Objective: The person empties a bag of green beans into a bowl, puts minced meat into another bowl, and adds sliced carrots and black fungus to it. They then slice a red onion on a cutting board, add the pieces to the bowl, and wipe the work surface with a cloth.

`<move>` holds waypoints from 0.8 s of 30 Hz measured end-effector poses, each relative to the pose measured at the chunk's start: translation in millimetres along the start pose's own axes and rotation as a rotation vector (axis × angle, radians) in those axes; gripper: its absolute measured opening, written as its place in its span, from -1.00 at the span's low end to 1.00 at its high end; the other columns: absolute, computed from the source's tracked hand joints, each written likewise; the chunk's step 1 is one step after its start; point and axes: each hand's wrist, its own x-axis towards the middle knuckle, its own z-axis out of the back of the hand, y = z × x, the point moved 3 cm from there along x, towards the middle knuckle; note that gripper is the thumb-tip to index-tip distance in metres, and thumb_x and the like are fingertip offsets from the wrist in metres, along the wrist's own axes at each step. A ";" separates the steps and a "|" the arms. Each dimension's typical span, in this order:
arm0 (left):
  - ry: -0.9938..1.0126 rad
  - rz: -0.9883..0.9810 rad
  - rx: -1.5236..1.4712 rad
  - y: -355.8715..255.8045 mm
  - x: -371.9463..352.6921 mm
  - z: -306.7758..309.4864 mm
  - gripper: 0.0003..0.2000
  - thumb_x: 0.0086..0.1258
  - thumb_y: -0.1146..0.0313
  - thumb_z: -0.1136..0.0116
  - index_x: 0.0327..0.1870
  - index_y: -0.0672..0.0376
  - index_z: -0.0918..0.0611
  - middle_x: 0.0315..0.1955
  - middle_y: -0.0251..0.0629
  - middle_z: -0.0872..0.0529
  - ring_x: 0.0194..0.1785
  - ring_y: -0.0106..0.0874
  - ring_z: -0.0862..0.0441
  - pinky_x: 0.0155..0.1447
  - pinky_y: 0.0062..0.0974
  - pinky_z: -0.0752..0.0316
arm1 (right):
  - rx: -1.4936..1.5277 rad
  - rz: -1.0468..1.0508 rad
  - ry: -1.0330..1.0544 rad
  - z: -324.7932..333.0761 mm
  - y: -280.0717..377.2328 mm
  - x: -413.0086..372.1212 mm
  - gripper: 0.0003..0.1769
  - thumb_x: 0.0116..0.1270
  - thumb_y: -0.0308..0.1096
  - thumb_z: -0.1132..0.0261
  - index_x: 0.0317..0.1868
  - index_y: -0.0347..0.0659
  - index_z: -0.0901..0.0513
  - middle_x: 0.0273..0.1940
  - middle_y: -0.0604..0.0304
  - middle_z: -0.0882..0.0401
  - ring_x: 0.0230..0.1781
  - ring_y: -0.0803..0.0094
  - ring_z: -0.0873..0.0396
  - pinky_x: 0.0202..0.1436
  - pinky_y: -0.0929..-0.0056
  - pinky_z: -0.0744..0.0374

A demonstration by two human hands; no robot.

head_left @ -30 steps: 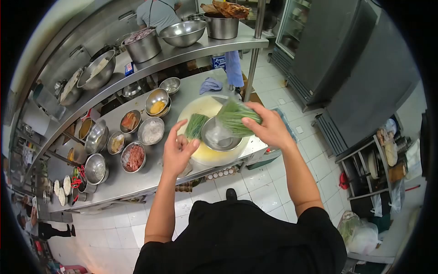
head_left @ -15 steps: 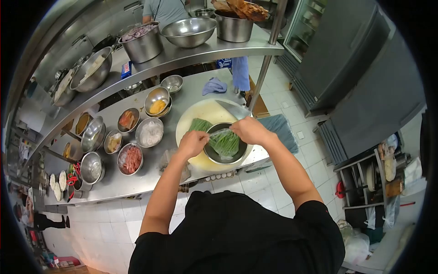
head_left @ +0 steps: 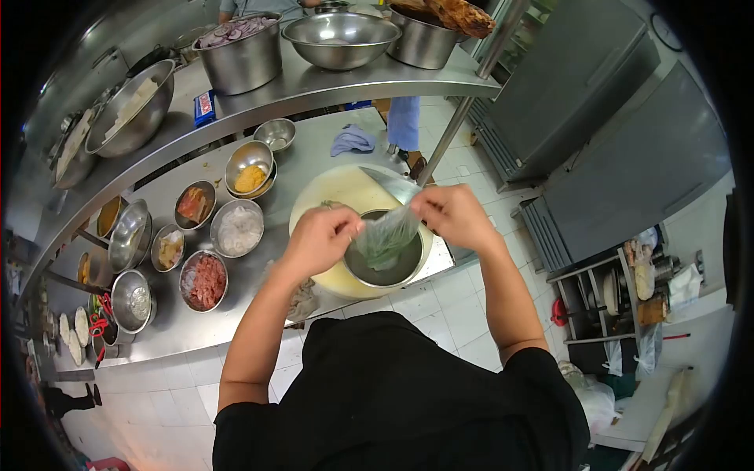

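A clear plastic bag (head_left: 390,235) with green vegetable pieces in it, like cut green beans, hangs over a metal bowl (head_left: 402,272). My left hand (head_left: 320,238) pinches the bag's left edge, and the fingers of my right hand (head_left: 455,217) grip its upper right corner. The bowl stands on a round, pale cutting board (head_left: 312,198). Behind my left hand, a bit of green shows on the board, mostly hidden. A cleaver with a broad blade (head_left: 386,184) lies at the board's far right edge.
Left of the board are several metal bowls, including one of minced meat (head_left: 206,281) and one of yellow food (head_left: 251,179). A blue cloth (head_left: 353,140) lies behind the board. Above runs a steel shelf (head_left: 330,91) with large pots; its post (head_left: 446,141) stands at right.
Both hands have lifted the bag, my right hand pulling its corner up and right. The bag is now stretched and tilted, its contents gathered lower. The view has shifted slightly.
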 end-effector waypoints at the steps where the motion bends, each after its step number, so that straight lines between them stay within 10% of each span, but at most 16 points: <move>1: -0.029 0.080 -0.149 -4.2 0.9 8.4 -0.88 0.35 0.40 -0.28 -0.29 0.29 -0.67 -0.49 -0.18 -0.64 -0.47 -0.34 -0.52 -0.33 -0.41 -0.39 | -0.002 -0.008 0.004 -3.8 0.4 3.2 -0.86 0.34 -0.39 -0.34 -0.26 -0.32 -0.73 -0.55 0.11 -0.62 -0.57 0.40 -0.62 -0.47 0.40 -0.52; 6: 0.021 -0.031 -0.004 -3.9 12.3 -7.7 -0.84 0.42 0.38 -0.24 -0.29 0.32 -0.66 -0.53 -0.36 -0.61 -0.45 -0.56 -0.43 -0.32 -0.50 -0.36 | 0.154 -0.149 -0.011 -12.6 -4.2 5.3 -0.76 0.36 -0.31 -0.31 -0.14 -0.36 -0.70 -0.39 -0.08 -0.67 -0.52 0.21 -0.64 -0.36 0.32 -0.56; 8: -0.109 0.108 -0.486 0.3 10.4 -8.3 -0.84 0.46 0.33 -0.24 -0.26 0.25 -0.68 -0.50 -0.45 -0.59 -0.40 -0.67 -0.41 -0.29 -0.60 -0.35 | 0.383 -0.252 -0.068 -10.9 -6.3 6.6 -0.72 0.35 -0.29 -0.32 -0.09 -0.37 -0.68 -0.33 -0.14 -0.68 -0.50 0.18 -0.64 -0.35 0.32 -0.57; 11: 0.014 0.071 -0.640 4.3 20.7 -29.7 -0.84 0.48 0.32 -0.23 -0.24 0.23 -0.69 -0.51 -0.54 -0.57 -0.40 -0.70 -0.39 -0.32 -0.62 -0.34 | 0.383 -0.059 -0.059 -16.6 -3.1 9.3 -0.67 0.33 -0.30 -0.34 0.04 -0.29 -0.63 -0.40 0.09 -0.67 -0.48 0.50 -0.62 -0.38 0.47 -0.55; 15: -0.031 0.137 -0.413 18.9 16.8 -39.6 -0.81 0.47 0.34 -0.25 -0.06 0.28 -0.69 -0.35 -0.45 -0.69 -0.25 -0.68 -0.51 -0.13 -0.64 -0.45 | -0.208 0.161 0.173 -55.6 -23.1 16.5 -0.69 0.32 -0.24 -0.36 -0.10 -0.35 -0.69 -0.41 0.18 -0.66 -0.39 0.51 -0.63 -0.28 0.41 -0.59; 19: -0.411 0.293 -0.381 73.7 17.2 -56.4 -0.61 0.50 0.01 -0.15 0.06 0.15 -0.72 -0.42 -0.27 -0.74 -0.29 -0.48 -0.66 -0.13 -0.43 -0.52 | 0.472 -0.196 0.084 -36.1 -35.8 25.5 -0.75 0.38 -0.29 -0.31 -0.22 -0.36 -0.70 -0.46 0.18 -0.65 -0.50 0.49 -0.60 -0.37 0.41 -0.58; 24: 0.098 0.362 0.151 38.6 8.3 -77.5 -0.58 0.51 0.06 -0.04 0.02 0.26 -0.70 -0.24 0.11 -0.72 -0.12 0.06 -0.65 -0.03 -0.18 -0.52 | 0.383 -0.129 0.355 -23.6 -41.2 14.1 -0.70 0.44 -0.20 -0.30 -0.20 -0.32 -0.73 -0.47 0.26 -0.64 -0.54 0.57 -0.57 -0.46 0.51 -0.51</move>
